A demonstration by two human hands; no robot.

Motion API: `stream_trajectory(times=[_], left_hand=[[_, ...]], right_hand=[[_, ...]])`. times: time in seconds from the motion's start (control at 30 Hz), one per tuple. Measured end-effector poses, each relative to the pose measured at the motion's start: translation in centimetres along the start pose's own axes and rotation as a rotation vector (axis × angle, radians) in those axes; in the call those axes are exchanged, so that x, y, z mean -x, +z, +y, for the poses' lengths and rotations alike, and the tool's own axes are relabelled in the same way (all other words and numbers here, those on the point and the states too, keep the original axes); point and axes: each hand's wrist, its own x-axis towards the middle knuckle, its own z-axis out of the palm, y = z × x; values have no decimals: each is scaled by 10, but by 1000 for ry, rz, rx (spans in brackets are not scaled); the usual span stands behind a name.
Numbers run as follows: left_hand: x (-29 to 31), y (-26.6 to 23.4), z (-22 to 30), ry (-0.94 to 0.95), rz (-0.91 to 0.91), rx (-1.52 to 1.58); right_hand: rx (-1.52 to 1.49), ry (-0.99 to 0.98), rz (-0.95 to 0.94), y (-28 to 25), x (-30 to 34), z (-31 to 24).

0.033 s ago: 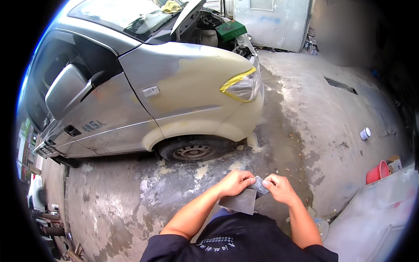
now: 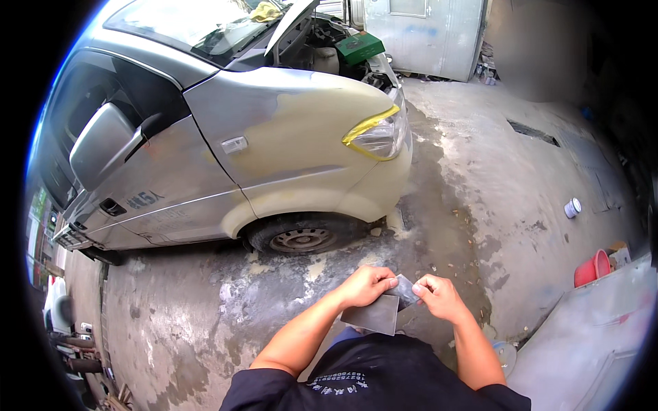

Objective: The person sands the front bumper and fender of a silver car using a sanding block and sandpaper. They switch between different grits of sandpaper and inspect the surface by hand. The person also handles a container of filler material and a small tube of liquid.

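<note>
In front of my body, both hands pinch thin grey sheets that look like sandpaper. My left hand (image 2: 370, 284) is closed, thumb against fingers, over the upper edge of a dark grey rectangular sheet (image 2: 373, 316) that hangs below it. Between the hands shows a lighter grey piece (image 2: 406, 290). Its right side is gripped by the closed thumb and fingers of my right hand (image 2: 437, 294). Whether the two pieces are joined is hidden by my fingers. Beyond my hands stands a silver van (image 2: 178, 157), its front fender (image 2: 301, 137) coated with patchy beige filler or primer.
Yellow tape edges the van's headlight (image 2: 380, 137); the front wheel (image 2: 301, 238) is nearest me. A green box (image 2: 360, 48) rests in the engine bay. A white can (image 2: 573, 208), red bucket (image 2: 592, 270) and pale panel (image 2: 582, 342) lie right, on stained concrete (image 2: 493, 205).
The view has shifted very slightly. My hands keep the same grip on the grey sheets.
</note>
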Motion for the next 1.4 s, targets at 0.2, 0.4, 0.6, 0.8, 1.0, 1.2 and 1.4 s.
stream_trajectory(times=[0.2, 0.4, 0.6, 0.8, 1.0, 1.2, 1.4], left_hand=[[-5, -19, -23, -209, 257, 421], [-20, 23, -17, -112, 221, 541], [-19, 48, -8, -188, 164, 515], [-18, 67, 1, -218, 184, 522], [-20, 114, 10, -211, 24, 453], [-28, 135, 19, -262, -87, 416], [-28, 139, 0, -738, 131, 559]], right_hand=[[-132, 8, 178, -20, 21, 45], [-656, -160, 123, -5, 17, 36], [-684, -136, 34, 5, 18, 42], [-601, -213, 161, -1, 26, 55], [-694, -243, 438, -25, 19, 65], [-829, -254, 704, -62, 22, 88], [-963, -206, 619, -75, 56, 88]])
